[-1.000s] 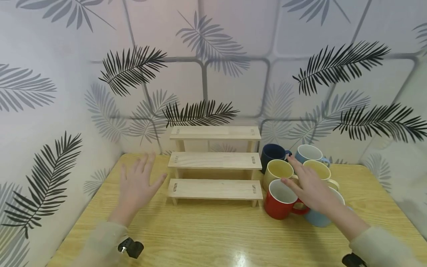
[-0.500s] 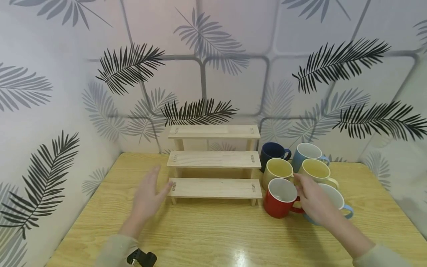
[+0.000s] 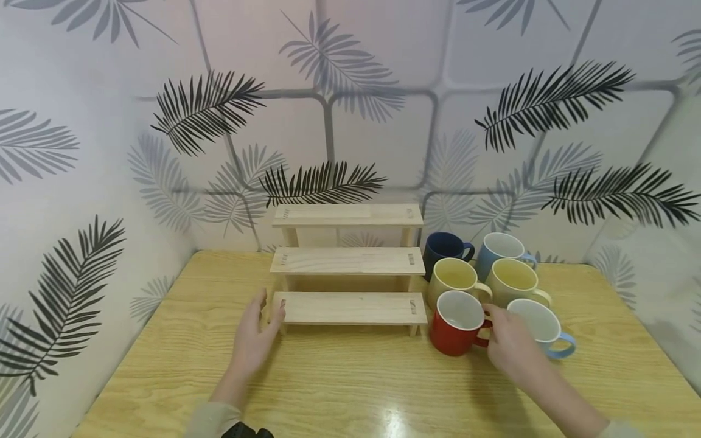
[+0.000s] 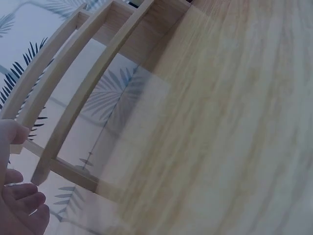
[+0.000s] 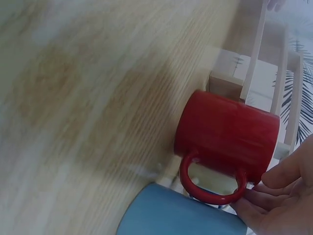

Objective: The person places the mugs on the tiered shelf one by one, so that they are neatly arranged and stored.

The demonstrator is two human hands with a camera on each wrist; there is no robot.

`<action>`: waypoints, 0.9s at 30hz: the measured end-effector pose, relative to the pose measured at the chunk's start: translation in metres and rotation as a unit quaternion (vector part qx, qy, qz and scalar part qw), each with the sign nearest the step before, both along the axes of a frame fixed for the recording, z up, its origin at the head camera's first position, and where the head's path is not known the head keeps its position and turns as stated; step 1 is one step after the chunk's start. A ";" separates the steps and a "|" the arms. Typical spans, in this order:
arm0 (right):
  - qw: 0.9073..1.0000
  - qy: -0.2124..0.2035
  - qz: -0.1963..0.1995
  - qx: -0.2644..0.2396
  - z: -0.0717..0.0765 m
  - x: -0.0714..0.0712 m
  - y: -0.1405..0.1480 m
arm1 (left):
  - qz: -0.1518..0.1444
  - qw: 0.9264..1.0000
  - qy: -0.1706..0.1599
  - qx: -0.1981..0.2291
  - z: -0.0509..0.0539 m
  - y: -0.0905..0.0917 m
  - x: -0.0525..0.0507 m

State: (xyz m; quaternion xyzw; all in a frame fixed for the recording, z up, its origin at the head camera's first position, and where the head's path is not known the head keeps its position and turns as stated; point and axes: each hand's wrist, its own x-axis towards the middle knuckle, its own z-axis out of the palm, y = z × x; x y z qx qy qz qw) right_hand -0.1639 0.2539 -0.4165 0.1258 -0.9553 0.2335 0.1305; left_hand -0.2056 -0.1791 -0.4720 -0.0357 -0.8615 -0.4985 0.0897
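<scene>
My right hand (image 3: 512,344) is at the handle of a red mug (image 3: 451,334) with a white inside. In the right wrist view, thumb and fingers (image 5: 281,176) pinch the upper part of that handle, by the rim. The mug stands upright on the table, beside the right end of a three-step wooden rack (image 3: 350,309). My left hand (image 3: 254,334) is by the left end of the lowest step, its fingers loosely bent and holding nothing. Whether the left thumb touches the step, I cannot tell.
Behind the red mug stand a yellow mug (image 3: 446,289) and a dark blue mug (image 3: 435,258). To their right are a light blue mug (image 3: 487,261), another yellow mug (image 3: 506,294) and a nearer light blue mug (image 3: 547,337). A patterned wall (image 3: 378,140) rises behind the wooden table (image 3: 350,389).
My right hand has come down from above the mugs to the red mug's handle and pinches it. My left hand has moved right and lower, to the rack's left end.
</scene>
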 end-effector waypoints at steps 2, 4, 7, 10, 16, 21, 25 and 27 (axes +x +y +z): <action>1.000 0.002 -0.002 -0.007 -0.001 0.001 -0.001 | -0.001 1.000 -0.010 0.028 -0.005 0.001 -0.001; 1.000 0.014 -0.001 -0.007 -0.003 0.002 -0.001 | -0.003 0.998 -0.024 0.056 -0.010 0.001 -0.001; 0.999 0.050 0.003 -0.011 -0.006 0.004 0.000 | 0.003 0.996 -0.037 0.084 -0.017 0.002 -0.001; 0.997 0.073 -0.003 -0.024 -0.009 0.009 0.002 | 0.012 0.995 -0.044 0.093 -0.022 0.004 0.000; 0.993 0.092 -0.044 -0.063 -0.016 0.019 0.000 | 0.017 0.993 -0.057 0.103 -0.027 0.007 0.004; 0.988 0.107 -0.084 -0.074 -0.029 0.026 -0.001 | 0.008 0.994 -0.053 0.099 -0.030 0.006 0.003; 0.985 0.109 -0.102 -0.091 -0.039 0.029 -0.001 | 0.000 0.997 -0.024 0.075 -0.036 0.005 0.001; 0.982 0.111 -0.106 -0.109 -0.042 0.030 -0.002 | -0.001 0.998 -0.010 0.061 -0.038 0.005 0.000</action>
